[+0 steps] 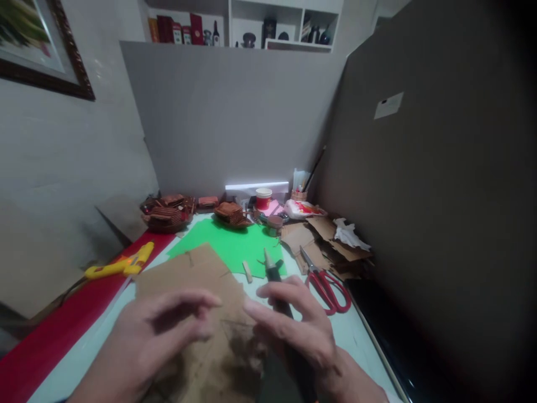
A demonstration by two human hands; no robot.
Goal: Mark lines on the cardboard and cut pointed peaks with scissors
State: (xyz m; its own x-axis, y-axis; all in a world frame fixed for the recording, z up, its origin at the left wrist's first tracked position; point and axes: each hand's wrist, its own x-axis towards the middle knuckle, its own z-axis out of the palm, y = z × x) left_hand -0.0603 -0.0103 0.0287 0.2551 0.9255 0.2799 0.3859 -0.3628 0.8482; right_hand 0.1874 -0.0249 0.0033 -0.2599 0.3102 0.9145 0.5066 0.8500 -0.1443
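Observation:
My left hand [146, 336] is over the lower left of a brown cardboard sheet [193, 274], its thumb and fingertips curled close together. Blur hides whatever may be between them. On the right, my right hand [297, 324] has its fingers around a black-handled tool [273, 273] with a pale pointed tip directed away from me. The cardboard's right edge is beside my right fingertips. Dark marks or shadows show on its lower part. Just beyond the hands, a small pale piece [247, 271] lies near the edge of a green sheet [239, 246].
Red-handled scissors [327, 288] lie right of my right hand, before cardboard scraps [335, 246]. A yellow glue gun [126, 264] rests at the left. Behind stand brown pieces in a bowl [168, 215], a second stack [230, 212] and a red-and-white cup [263, 198].

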